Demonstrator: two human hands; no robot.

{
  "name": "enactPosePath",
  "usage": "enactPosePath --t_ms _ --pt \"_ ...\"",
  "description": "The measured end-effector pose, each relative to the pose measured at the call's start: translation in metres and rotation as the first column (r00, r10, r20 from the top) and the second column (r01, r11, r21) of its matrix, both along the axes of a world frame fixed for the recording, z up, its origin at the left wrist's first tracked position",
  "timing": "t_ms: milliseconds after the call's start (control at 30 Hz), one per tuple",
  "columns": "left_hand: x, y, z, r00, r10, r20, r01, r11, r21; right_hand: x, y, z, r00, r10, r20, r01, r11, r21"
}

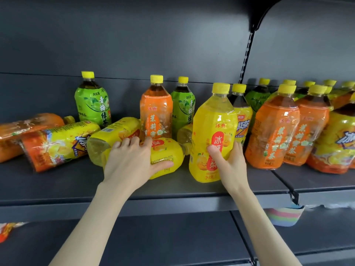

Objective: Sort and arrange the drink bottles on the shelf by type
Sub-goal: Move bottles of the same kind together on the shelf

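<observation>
Your left hand [130, 164] grasped a lying yellow bottle [169, 153]; your right hand [233, 166] held an upright yellow bottle [213, 120]; most sorting seemingly remained.

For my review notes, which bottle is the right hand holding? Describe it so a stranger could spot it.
On the dark grey shelf, look just left of the upright orange-label tea bottles. The right hand grips a yellow pear-drink bottle there. It is the only all-yellow bottle standing upright; its twins lie on their sides.

Dark shelf [57, 185] with upright, toppled bottles [156, 110]
</observation>
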State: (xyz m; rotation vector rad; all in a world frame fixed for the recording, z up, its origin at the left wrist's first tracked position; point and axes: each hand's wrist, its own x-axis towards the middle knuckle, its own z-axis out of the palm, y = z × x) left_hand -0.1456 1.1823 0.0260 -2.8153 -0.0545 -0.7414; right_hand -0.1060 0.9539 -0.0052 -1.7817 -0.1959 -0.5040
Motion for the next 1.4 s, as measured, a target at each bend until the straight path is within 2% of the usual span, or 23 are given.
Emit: enactPosePath --t_ms 433,567,633,700,767,833,867,933,1033,1133,1267,1400 --pt "-0.026 0.065 0.001 0.989 0.146 0.031 -0.143 0.987 -0.075 0.006 0.074 0.007 0.987 0.140 -0.074 -0.149 0.980 -0.129" --pt "-0.032 0.067 0.002 0.991 0.027 0.129 -0.023 0.999 -0.035 0.007 0.084 0.009 0.981 0.170 -0.095 -0.182 0.974 -0.135" --pt "-0.028 0.052 0.005 0.961 -0.073 0.268 0.114 0.983 -0.142 0.007 0.085 0.010 0.973 0.209 -0.095 -0.218 0.972 -0.090" --pt "-0.017 0.023 0.008 0.907 -0.172 0.385 0.318 0.879 -0.356 0.004 0.082 0.010 0.958 0.267 -0.104 -0.271 0.962 -0.023" --pt "-0.001 -0.011 0.009 0.878 -0.218 0.427 0.459 0.637 -0.619 0.002 0.072 0.008 0.950 0.304 -0.073 -0.300 0.952 0.054" --pt "0.016 -0.038 0.006 0.862 -0.163 0.480 0.502 0.410 -0.761 -0.002 0.054 0.008 0.982 0.187 0.006 -0.187 0.981 0.048" --pt "0.024 -0.048 0.006 0.851 -0.121 0.512 0.520 0.340 -0.784 -0.002 0.043 0.009 0.995 0.070 0.066 -0.070 0.998 0.005" --pt "0.037 -0.059 0.005 0.813 -0.061 0.579 0.571 0.274 -0.774 0.002 0.022 0.011 0.964 -0.146 0.221 0.171 0.980 -0.098" --pt "0.053 -0.062 0.001 0.769 -0.018 0.638 0.611 0.313 -0.727 0.015 0.002 0.019 0.892 -0.283 0.353 0.368 0.907 -0.205" --pt "0.059 -0.063 -0.004 0.754 0.008 0.657 0.614 0.347 -0.709 0.033 -0.006 0.027 0.870 -0.327 0.369 0.455 0.820 -0.346" --pt "0.060 -0.066 -0.005 0.748 0.048 0.662 0.598 0.384 -0.703 0.050 -0.012 0.033 0.855 -0.343 0.390 0.514 0.658 -0.550" --pt "0.060 -0.064 -0.007 0.753 0.071 0.654 0.572 0.421 -0.704 0.053 -0.023 0.034 0.816 -0.365 0.449 0.576 0.580 -0.576"
